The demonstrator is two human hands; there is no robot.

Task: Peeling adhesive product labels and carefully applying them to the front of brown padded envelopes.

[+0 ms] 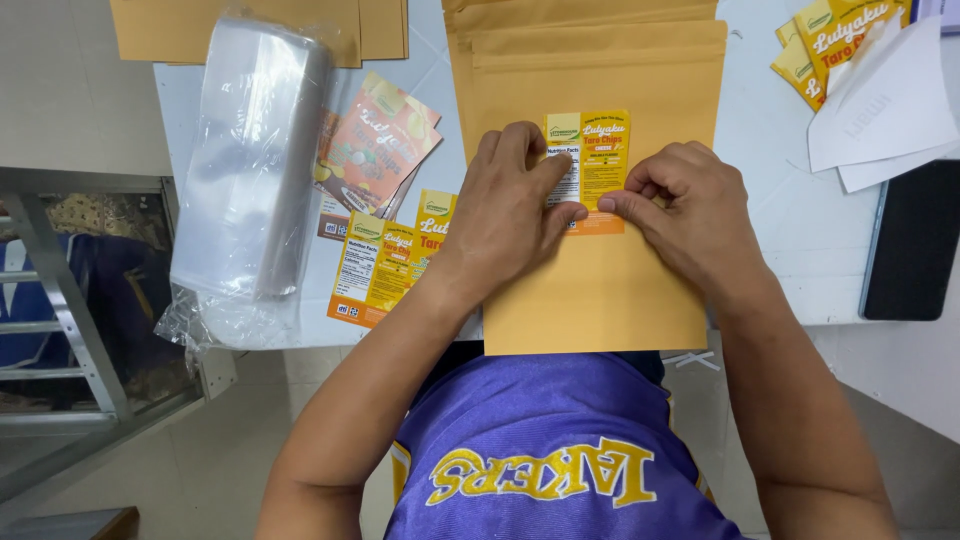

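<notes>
White laminate makes up the surface (780, 230) in front of me, its near edge against my body. Toward its left edge lies a roll of clear plastic bags (250, 170), and at the far right corner sit loose sheets of white backing paper (890, 100) over a few yellow packets (835, 30). Down the middle runs a stack of kraft paper pouches (600, 290), the top one hanging a little past the near edge. Between roll and stack lie some printed pouches (380, 140) and spare yellow-and-orange stickers (385, 265).

The sticker (588, 165) I am working on rests on the upper middle of the top pouch. My left hand (510, 215) lies flat over its left side, thumb and forefinger pinching the lower edge — my right hand (690, 210) is curled narrow, fingertips pressing the lower right corner, holding nothing else.

To do this well, I think I should keep the sticker square to the pouch's sides, hold one edge down firmly, and smooth outward from the centre — slowly, so no bubbles or creases get trapped.
</notes>
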